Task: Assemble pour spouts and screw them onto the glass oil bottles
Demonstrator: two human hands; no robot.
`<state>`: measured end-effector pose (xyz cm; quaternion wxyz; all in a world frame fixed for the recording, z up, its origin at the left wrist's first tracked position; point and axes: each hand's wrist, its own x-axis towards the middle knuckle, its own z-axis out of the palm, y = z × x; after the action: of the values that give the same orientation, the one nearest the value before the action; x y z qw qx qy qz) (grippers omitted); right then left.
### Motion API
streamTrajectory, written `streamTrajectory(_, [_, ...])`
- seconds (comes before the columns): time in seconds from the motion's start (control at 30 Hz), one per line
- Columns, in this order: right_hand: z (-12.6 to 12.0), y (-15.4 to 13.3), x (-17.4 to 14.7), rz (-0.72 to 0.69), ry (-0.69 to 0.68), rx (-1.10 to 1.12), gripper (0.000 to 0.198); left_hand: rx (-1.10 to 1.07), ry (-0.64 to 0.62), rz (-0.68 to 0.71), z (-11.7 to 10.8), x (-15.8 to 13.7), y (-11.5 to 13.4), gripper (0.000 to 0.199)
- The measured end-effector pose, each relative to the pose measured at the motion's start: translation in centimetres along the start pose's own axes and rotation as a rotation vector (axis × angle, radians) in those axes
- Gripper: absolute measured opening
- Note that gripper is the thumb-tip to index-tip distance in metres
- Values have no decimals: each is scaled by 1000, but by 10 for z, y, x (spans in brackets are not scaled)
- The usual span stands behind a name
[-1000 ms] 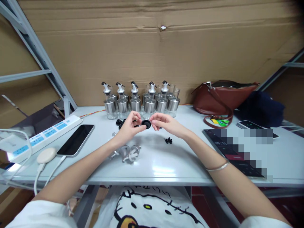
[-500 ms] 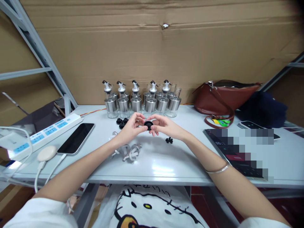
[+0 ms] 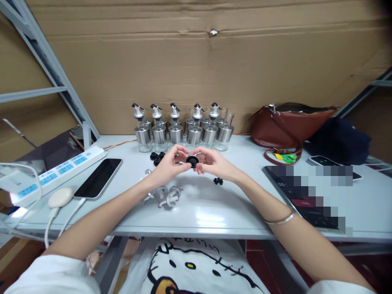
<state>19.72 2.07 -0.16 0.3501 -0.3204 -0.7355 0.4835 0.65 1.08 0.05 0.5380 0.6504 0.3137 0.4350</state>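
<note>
Between my two hands is a round black stopper [image 3: 192, 161], held above the table. My left hand [image 3: 173, 162] pinches its left side, and my right hand [image 3: 210, 162] grips the right side. A pale rim shows along its upper edge. Left of and behind my left hand lie several black stoppers [image 3: 154, 157]. Grey-white plastic spout parts [image 3: 169, 197] are scattered below my left wrist. A small cluster of tiny black pieces [image 3: 218, 181] sits just below my right wrist. Behind both hands stand several glass bottles with steel bands [image 3: 194, 134], some topped with pourer spouts [image 3: 174, 110].
A phone [image 3: 98, 178], a white power strip [image 3: 61, 173] and a round charger [image 3: 60, 198] with cables lie at left. On the right are a brown handbag [image 3: 288, 126], a dark cap [image 3: 339, 139] and a tablet [image 3: 300, 200]. Cardboard [image 3: 171, 53] walls the back.
The black stopper has tilted in my fingers, so its face with the raised centre shows more and a pale rim appears on top. My hands stay in nearly the same place.
</note>
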Motion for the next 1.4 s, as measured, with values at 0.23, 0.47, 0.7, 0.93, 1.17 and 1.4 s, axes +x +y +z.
streamTrajectory(0.23, [1,-2,0,7,0,6,29,9,11,-5,1,-1,1,36])
streamTrajectory(0.47, [3,-7,-1,89,-10,-8,30,19,7,-16,1,-1,1,36])
streamTrajectory(0.7, [5,-8,-2,92,-15,-14,30,31,-3,-17,-1,0,0,38])
streamTrajectory(0.93, [4,-6,-2,72,-29,-13,30,57,2,-21,-1,0,0,38])
streamTrajectory(1.17, [5,-8,-3,78,-33,-42,32,54,31,-55,1,-1,1,42])
streamTrajectory(1.4, [8,-9,-4,46,15,-98,26,43,12,-49,3,-1,0,45])
